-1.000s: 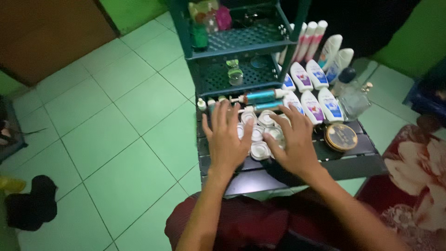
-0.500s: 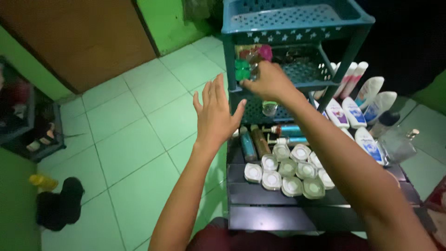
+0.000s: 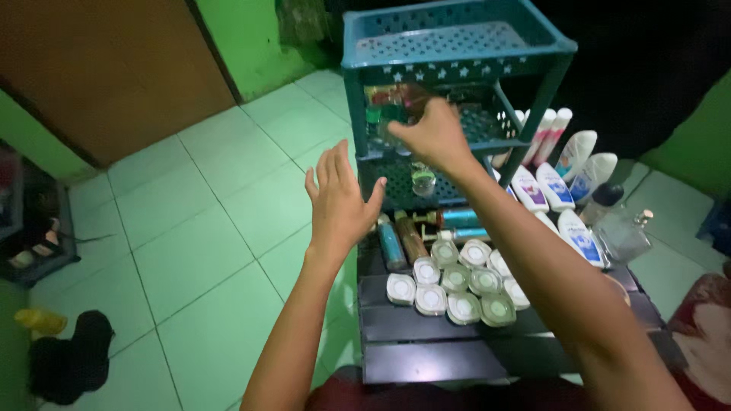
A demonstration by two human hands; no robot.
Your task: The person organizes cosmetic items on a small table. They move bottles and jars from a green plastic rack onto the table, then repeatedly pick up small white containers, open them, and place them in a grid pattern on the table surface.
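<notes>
My right hand (image 3: 434, 135) reaches into the middle shelf of a teal plastic rack (image 3: 457, 47), its fingers curled at a group of small bottles (image 3: 384, 116), one with a green cap. The blur hides whether it grips one. My left hand (image 3: 339, 199) hovers open, fingers apart, in front of the rack's left post, above two pump bottles (image 3: 402, 242) lying on a dark low table (image 3: 426, 346). A cluster of several small white-lidded jars (image 3: 451, 283) sits on that table below my right forearm.
A small glass jar (image 3: 423, 181) stands on the rack's lower shelf. Several white bottles (image 3: 567, 186) and a clear glass bottle (image 3: 623, 234) line the table's right side. Green floor tiles (image 3: 198, 228), a brown door (image 3: 99, 68), a dark bundle (image 3: 72, 365) and a low shelf (image 3: 30, 236) lie left.
Both hands left the white jars on the table. My right hand rose to the rack's middle shelf and now sits slightly deeper among the bottles; my left hand lifted and hovers open.
</notes>
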